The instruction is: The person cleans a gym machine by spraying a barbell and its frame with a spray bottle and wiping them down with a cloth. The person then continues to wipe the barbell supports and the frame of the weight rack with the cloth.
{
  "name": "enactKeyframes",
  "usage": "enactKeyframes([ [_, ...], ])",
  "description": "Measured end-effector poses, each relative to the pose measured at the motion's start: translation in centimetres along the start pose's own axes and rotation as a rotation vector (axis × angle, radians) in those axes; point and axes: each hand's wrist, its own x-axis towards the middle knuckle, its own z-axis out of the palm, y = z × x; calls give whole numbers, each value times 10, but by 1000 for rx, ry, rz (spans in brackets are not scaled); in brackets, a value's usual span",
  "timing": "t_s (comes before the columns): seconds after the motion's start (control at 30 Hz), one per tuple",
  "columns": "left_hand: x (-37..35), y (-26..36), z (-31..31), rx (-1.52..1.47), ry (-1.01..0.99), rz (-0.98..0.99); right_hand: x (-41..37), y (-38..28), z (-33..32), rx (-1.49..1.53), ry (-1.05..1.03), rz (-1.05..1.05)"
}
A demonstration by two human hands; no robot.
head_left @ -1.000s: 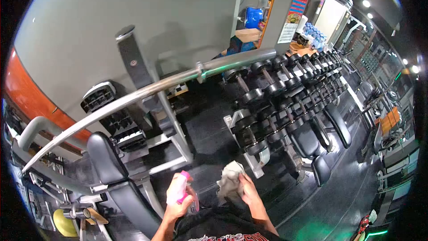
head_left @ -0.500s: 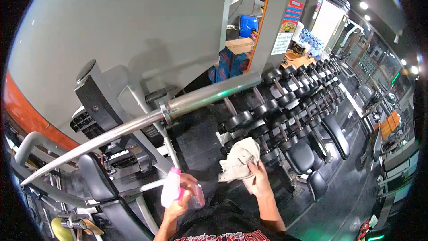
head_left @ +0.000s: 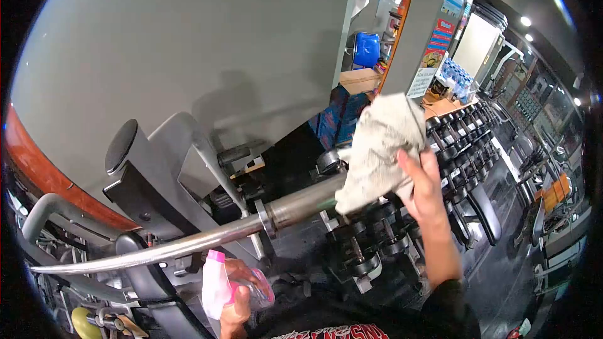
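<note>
A pink and white spray bottle (head_left: 215,287) is in my left hand (head_left: 237,304), below the bar at the lower centre, with the fingers wrapped round it. My right hand (head_left: 422,185) grips a crumpled off-white cloth (head_left: 384,150). That cloth covers the far end of the thick metal sleeve of a barbell (head_left: 301,204); whether it presses on the metal is hard to tell. From the sleeve's collar, the thinner bar runs off to the left edge.
Racks of dumbbells (head_left: 461,144) stretch away at the right. A padded bench (head_left: 147,270) and a grey machine frame (head_left: 182,144) stand at the left. Behind are a grey wall (head_left: 188,44), a cardboard box (head_left: 360,80) and water bottles (head_left: 457,75).
My right hand has moved up with the cloth to the sleeve's end. My left hand and the bottle have shifted slightly left and down. The view has turned, and the bar looks nearer.
</note>
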Motion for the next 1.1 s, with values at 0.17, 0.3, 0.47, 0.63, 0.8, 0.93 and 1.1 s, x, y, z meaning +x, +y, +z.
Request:
enactKeyframes([
  [0.17,11,-6,6,-110,61,-52,71,-14,28,-145,-219,-91],
  [0.3,8,-9,10,-43,165,-136,128,4,53,-91,-392,1],
  [0.47,7,-7,25,72,303,-152,188,25,89,-149,-668,42],
  [0.63,15,-7,42,202,456,-146,231,43,127,-130,-875,-27],
  [0.8,21,-4,58,352,599,-163,241,80,156,-114,-1155,37],
  [0.93,21,4,72,469,695,-216,237,121,174,49,-1239,74],
  [1.1,13,15,88,563,750,-294,217,161,177,104,-1044,-138],
])
